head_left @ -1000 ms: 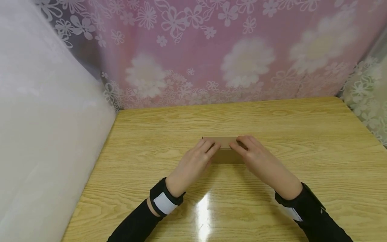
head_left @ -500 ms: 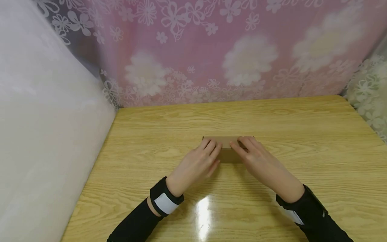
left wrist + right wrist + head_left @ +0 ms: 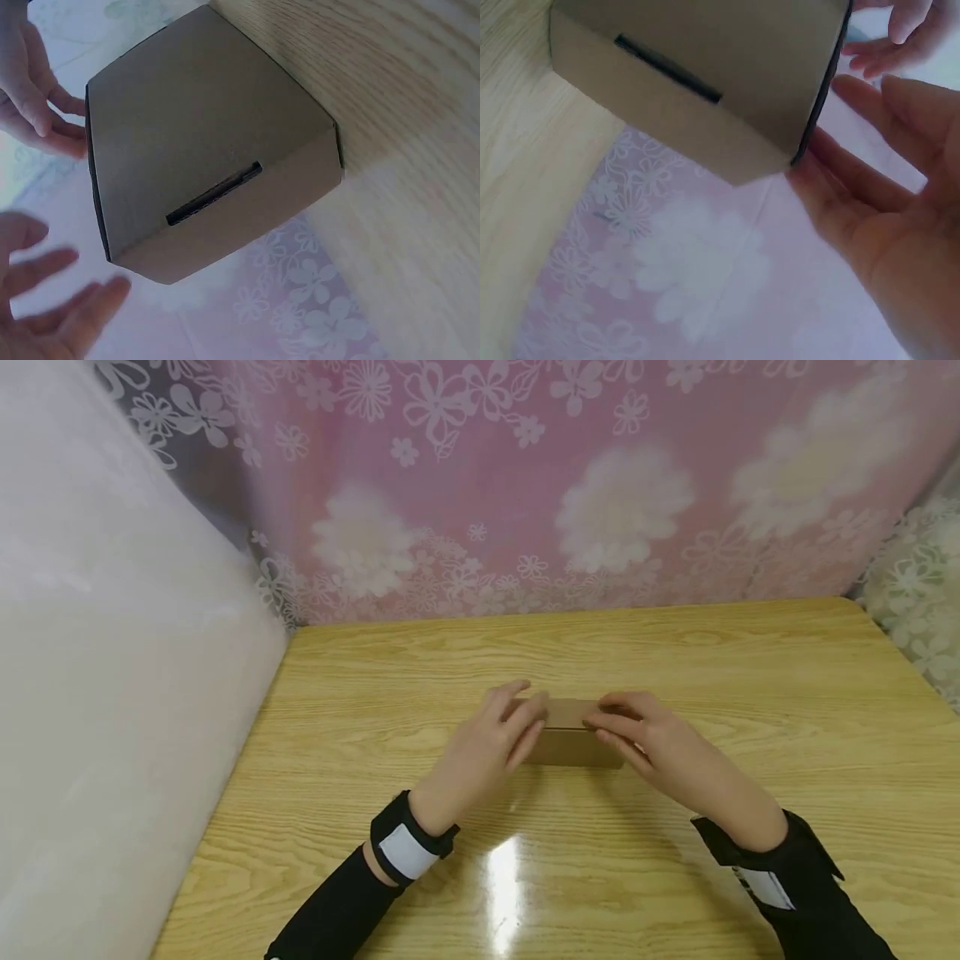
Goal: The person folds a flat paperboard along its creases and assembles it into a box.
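Note:
A small brown cardboard box (image 3: 576, 749) stands on the wooden table, its lid down. In the left wrist view the box (image 3: 210, 120) shows a dark slot (image 3: 214, 193) along one top edge; a similar slot (image 3: 667, 67) appears on the other side in the right wrist view. My left hand (image 3: 487, 739) is over the box's left end with fingers loosely spread; the left wrist view has its fingertips (image 3: 114, 292) apart from the box. My right hand (image 3: 671, 752) is at the right end, fingertips (image 3: 801, 166) touching the lid's edge near a corner, without gripping it.
The wood-grain table (image 3: 360, 710) extends around the box. A pink flowered curtain (image 3: 480, 485) hangs behind its far edge, and a white sheet (image 3: 112, 693) borders the left. Green-and-white flowered cloth (image 3: 922, 602) hangs at the right.
The left fingers have lifted from the lid and spread. My right hand has shifted slightly to the right, toward the box's right end. The box has stayed in about the same place.

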Tool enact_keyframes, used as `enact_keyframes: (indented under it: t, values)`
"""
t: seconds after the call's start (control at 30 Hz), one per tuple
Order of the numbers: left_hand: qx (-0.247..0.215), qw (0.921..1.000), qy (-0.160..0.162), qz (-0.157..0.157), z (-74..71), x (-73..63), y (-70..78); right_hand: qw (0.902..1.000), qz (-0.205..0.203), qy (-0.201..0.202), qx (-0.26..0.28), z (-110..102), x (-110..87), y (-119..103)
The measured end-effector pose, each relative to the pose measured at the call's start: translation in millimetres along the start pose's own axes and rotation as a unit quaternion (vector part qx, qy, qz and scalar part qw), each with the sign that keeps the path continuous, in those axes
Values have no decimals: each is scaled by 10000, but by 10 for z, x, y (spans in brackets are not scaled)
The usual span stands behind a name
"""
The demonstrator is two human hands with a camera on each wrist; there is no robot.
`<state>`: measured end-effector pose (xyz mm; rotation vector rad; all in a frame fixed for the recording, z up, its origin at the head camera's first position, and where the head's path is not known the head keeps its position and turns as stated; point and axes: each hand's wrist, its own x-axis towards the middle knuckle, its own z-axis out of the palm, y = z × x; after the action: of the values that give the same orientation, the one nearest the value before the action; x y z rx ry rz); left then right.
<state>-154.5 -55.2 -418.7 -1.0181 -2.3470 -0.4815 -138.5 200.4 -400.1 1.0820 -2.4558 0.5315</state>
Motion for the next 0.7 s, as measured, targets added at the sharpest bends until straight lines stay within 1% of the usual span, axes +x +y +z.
enact_keyframes:
  t: [0.03, 0.07, 0.1, 0.13, 0.17, 0.2, 0.23, 0.27, 0.3, 0.33, 0.37, 0.4, 0.43, 0.47, 0.5, 0.53, 0.57, 0.63, 0.7]
  values:
    - [-324, 9990, 59, -302, -4, 9, -25, 9995, 218, 29, 213, -43, -4, 27]
    - [-664, 9955, -9, -680, -15, 16, -52, 9977, 517, 4, 441, -91, -11, 53]
    - [-1025, 9884, -166, -1108, -18, 22, -82, 9934, 892, -98, 718, -137, -20, 86]
    - [-1410, 9768, -399, -1560, -21, 29, -114, 9860, 1301, -251, 1010, -180, -33, 125]
    - [-1732, 9620, -702, -1989, -14, 31, -153, 9763, 1704, -427, 1266, -214, -47, 172]
    - [-2052, 9427, -1042, -2417, -4, 30, -193, 9632, 2076, -648, 1581, -239, -60, 221]
    - [-2400, 9181, -1389, -2832, 13, 26, -236, 9464, 2397, -909, 1967, -248, -78, 279]
    - [-2759, 8892, -1719, -3219, 34, 19, -278, 9255, 2709, -1219, 2348, -247, -101, 337]
    - [-3042, 8627, -1996, -3511, 58, 7, -317, 9036, 2937, -1515, 2726, -231, -123, 396]
    - [-3310, 8386, -2216, -3716, 79, -8, -352, 8814, 3106, -1784, 3079, -205, -145, 453]
    - [-3556, 8161, -2389, -3880, 101, -25, -382, 8589, 3241, -2032, 3405, -170, -168, 507]
    - [-3773, 7965, -2502, -4008, 114, -40, -402, 8362, 3348, -2228, 3729, -134, -192, 553]
    - [-3968, 7785, -2577, -4124, 128, -55, -419, 8157, 3457, -2381, 3981, -101, -214, 589]
    - [-4143, 7643, -2605, -4199, 134, -64, -430, 7992, 3558, -2484, 4159, -73, -233, 616]
    - [-4248, 7564, -2620, -4228, 137, -71, -434, 7873, 3624, -2539, 4294, -48, -251, 636]
    - [-4354, 7495, -2617, -4245, 140, -74, -436, 7787, 3674, -2564, 4391, -29, -265, 651]
    - [-4405, 7456, -2635, -4249, 141, -74, -435, 7737, 3709, -2564, 4451, -15, -277, 660]
    - [-4453, 7411, -2682, -4248, 139, -73, -439, 7680, 3748, -2535, 4533, 3, -287, 667]
    - [-4441, 7402, -2775, -4217, 123, -73, -450, 7637, 3783, -2547, 4568, 13, -288, 672]
